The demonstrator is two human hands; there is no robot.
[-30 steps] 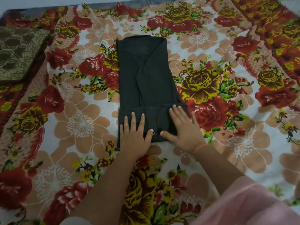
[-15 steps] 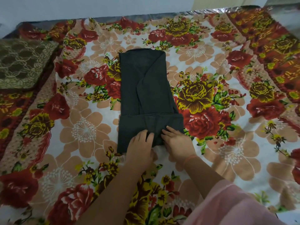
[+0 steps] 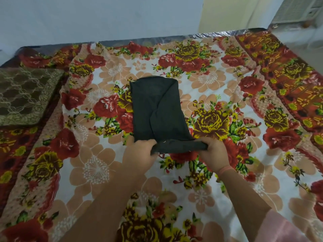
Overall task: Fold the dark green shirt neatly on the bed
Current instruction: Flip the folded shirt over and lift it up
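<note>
The dark green shirt lies as a narrow folded strip in the middle of the floral bed sheet, its sleeves crossed over the body. Its near end is a thick folded band lifted off the sheet. My left hand grips the left corner of that band, fingers curled under the cloth. My right hand grips the right corner the same way, with an orange band on the wrist. The far end of the shirt rests flat on the bed.
A brown lace-patterned cushion sits at the left edge of the bed. A pale wall runs behind the bed's far edge. A pink sleeve shows at the bottom right.
Both hands went from pressing flat on the shirt's near fold to curling round its two corners and lifting it. The camera tilted up, showing more wall.
</note>
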